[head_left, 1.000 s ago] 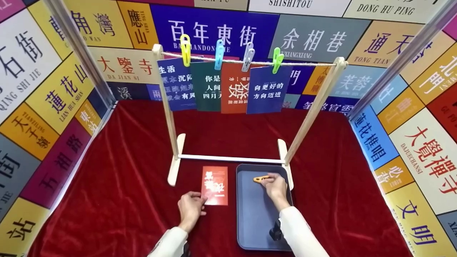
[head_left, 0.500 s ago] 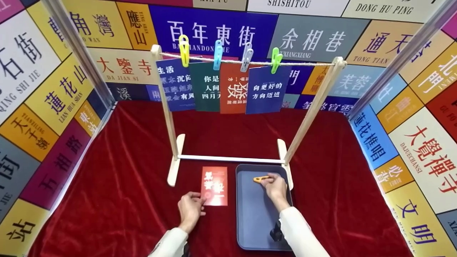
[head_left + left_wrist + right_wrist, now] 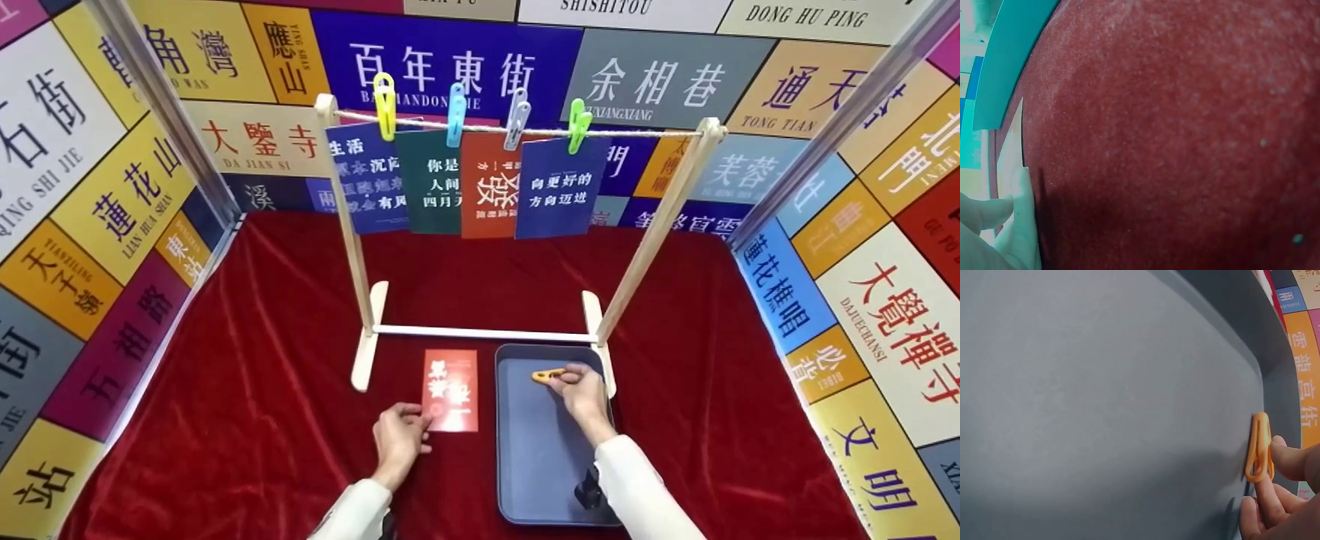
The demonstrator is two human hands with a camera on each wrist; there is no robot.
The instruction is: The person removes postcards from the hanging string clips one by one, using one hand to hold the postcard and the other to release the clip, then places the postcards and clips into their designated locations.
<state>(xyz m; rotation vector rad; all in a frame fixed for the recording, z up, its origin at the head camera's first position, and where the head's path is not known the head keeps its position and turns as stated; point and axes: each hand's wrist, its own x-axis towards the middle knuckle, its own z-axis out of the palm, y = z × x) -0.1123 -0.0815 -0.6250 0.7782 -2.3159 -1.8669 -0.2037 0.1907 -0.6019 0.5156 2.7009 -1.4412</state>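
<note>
Pinches an orange clip (image 3: 544, 376) between the thumb and fingers of the right hand (image 3: 585, 395), within the far part of a blue-grey tray (image 3: 536, 465). Cannot tell about contact between clip and tray floor. Grips a red card (image 3: 454, 386) by its near left corner in the left hand (image 3: 400, 436), with most of it reaching beyond and to the right of those fingertips, between that hand and the tray. Cannot tell whether flat on the cloth or slightly raised. Has the 2 hands well apart, each clamped on its own item. Wears white sleeves (image 3: 649, 487) on both arms, with a black device (image 3: 589, 491) at the right wrist. Works over a red cloth (image 3: 262, 337) spread beneath both hands.

Faces a wooden rack (image 3: 652, 240) beyond both hands, with a pale crossbar (image 3: 487, 333) just past the card and tray. Along its cord (image 3: 637, 134), high beyond the hands, displays 4 clips from left to right: yellow clip (image 3: 385, 112), light blue clip (image 3: 455, 116), grey clip (image 3: 517, 120) and green clip (image 3: 578, 126). Below these, displays 4 hanging cards (image 3: 556, 214): blue, dark green, orange-red, blue. Beyond the rack and out to either side of the hands, takes in multicoloured wall panels (image 3: 551, 52) bearing large characters.
</note>
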